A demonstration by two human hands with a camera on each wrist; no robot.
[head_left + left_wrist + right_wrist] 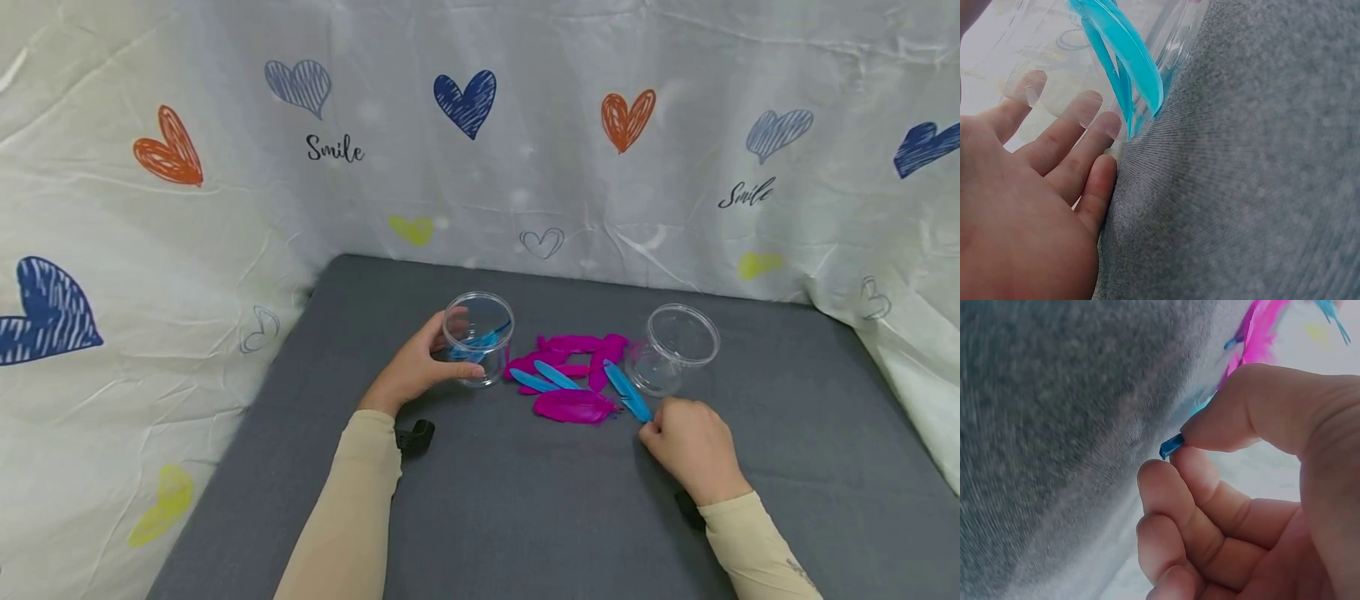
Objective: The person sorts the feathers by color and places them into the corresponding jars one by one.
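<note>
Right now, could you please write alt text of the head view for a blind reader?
A person's right hand pinches a blue feather; the left hand holds a clear cup with blue feathers inside. Between the hands, magenta feathers and two more blue feathers lie on grey cloth. A second clear cup stands near the right hand, before a white heart-printed sheet.

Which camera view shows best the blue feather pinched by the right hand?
The head view: the blue feather shows nearly whole, its end in the right hand. The right wrist view shows mainly its quill; the left wrist view does not show it.
</note>
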